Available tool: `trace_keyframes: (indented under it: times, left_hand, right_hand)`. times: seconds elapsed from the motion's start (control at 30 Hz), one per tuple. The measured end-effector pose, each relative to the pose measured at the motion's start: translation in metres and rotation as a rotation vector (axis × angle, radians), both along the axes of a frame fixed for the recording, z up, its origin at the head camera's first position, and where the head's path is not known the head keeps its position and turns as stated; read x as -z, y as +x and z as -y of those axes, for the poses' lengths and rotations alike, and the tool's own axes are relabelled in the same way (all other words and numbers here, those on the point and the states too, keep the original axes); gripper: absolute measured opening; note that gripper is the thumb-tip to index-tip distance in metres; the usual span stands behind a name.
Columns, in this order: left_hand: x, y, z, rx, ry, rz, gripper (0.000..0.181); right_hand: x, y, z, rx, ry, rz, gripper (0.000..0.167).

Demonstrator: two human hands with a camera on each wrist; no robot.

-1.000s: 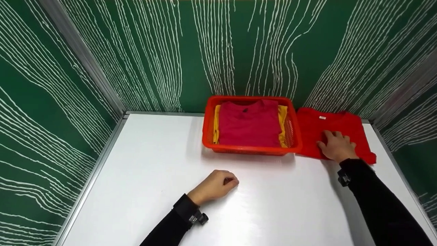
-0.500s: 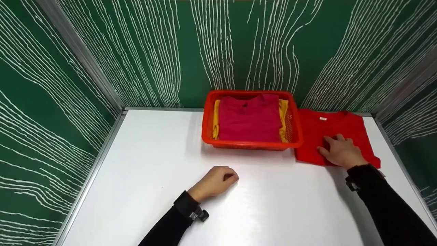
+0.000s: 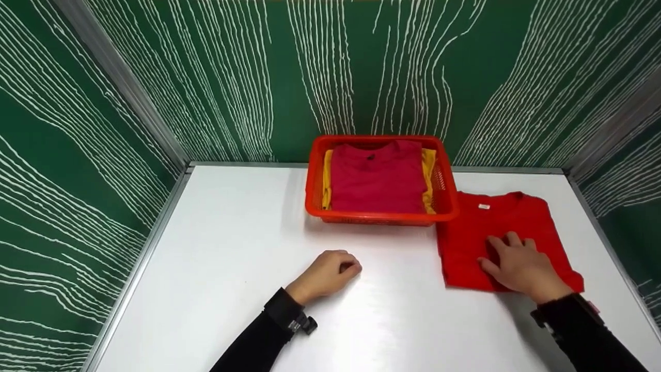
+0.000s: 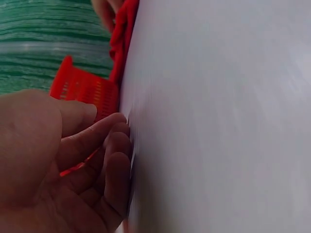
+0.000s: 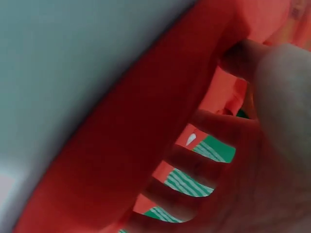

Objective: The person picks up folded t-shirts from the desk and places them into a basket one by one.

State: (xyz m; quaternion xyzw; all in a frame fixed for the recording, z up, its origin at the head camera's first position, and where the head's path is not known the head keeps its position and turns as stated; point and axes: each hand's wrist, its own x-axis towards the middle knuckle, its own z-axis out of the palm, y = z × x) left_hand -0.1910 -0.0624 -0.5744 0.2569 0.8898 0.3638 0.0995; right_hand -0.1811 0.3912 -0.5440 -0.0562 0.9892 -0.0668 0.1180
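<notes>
A folded red T-shirt [image 3: 467, 232] with a white neck label lies flat on the right side of the table. My right hand [image 3: 524, 266] rests on its lower middle, with spread fingers [image 5: 194, 162] touching the cloth in the right wrist view. Some way to the left, my left hand [image 3: 325, 274] lies on the white tabletop, its fingers loosely bent and holding nothing. Beyond it stands a red plastic basket [image 3: 379, 215]. Inside is a folded magenta T-shirt [image 3: 379, 181] over yellow cloth [image 3: 428, 181].
The white table [image 3: 222, 232] is enclosed by green walls [image 3: 289, 103] with white streaks at the back and sides. Metal rails [image 3: 139, 263] run along its edges. The basket stands close to the back wall, and the red shirt's left edge reaches its right corner.
The red T-shirt has slid toward me, away from the back wall, along with my right hand on it. My left hand and the basket have stayed in place.
</notes>
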Motion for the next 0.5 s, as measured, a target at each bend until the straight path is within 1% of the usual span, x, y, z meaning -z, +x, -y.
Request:
trace_keyframes:
  times: [0.17, 0.27, 0.37, 0.5]
  left_hand:
    - [-0.001, -0.001, -0.004, 0.005, -0.039, -0.013, 0.022]
    - [-0.004, -0.001, -0.009, 0.008, -0.084, -0.03, 0.021]
    - [-0.009, -0.001, -0.018, 0.004, -0.14, -0.063, 0.021]
    - [-0.015, 0.0, -0.04, -0.011, -0.17, -0.11, 0.023]
  right_hand:
    - [-0.002, 0.019, 0.009, -0.015, 0.026, 0.014, 0.086]
    - [-0.003, 0.027, 0.013, -0.025, 0.027, 0.013, 0.084]
    - [-0.008, 0.028, 0.012, -0.029, 0.014, 0.031, 0.082]
    - [-0.018, 0.02, 0.003, -0.011, -0.044, 0.04, 0.072]
